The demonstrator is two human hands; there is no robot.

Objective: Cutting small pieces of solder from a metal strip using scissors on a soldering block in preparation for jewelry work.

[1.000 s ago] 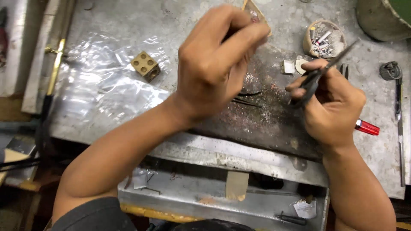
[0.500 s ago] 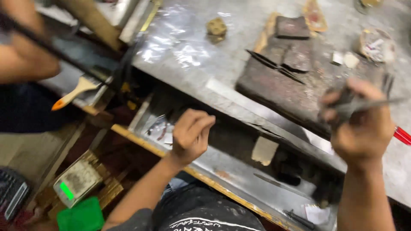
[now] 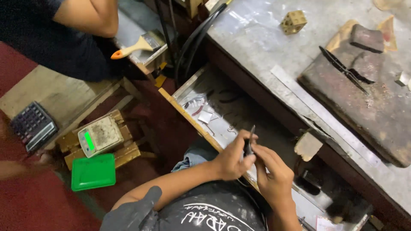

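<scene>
My left hand (image 3: 231, 161) and my right hand (image 3: 274, 173) meet over the open metal drawer (image 3: 195, 87) below the bench, just above my lap. Between their fingertips stands a thin dark pair of tweezers (image 3: 250, 140), tip upward. The fingers of both hands are closed on it; whether anything sits in its tip is too small to tell. Small metal scraps and wire hooks (image 3: 205, 112) lie in the drawer to the left of my hands.
On the metal bench top lies a charred block (image 3: 364, 111) with dark tweezers (image 3: 342, 68) on it, and a brass cube (image 3: 293, 21). A wooden peg (image 3: 308, 145) juts out. Another person's arm (image 3: 85, 17), a brush (image 3: 132, 47), scale (image 3: 100, 137), green lid (image 3: 93, 172) and calculator (image 3: 33, 126) are left.
My view swung down and left from the bench to the drawer. My left hand left the drawer's edge, my right hand came down from the bench, and both now meet on the tweezers.
</scene>
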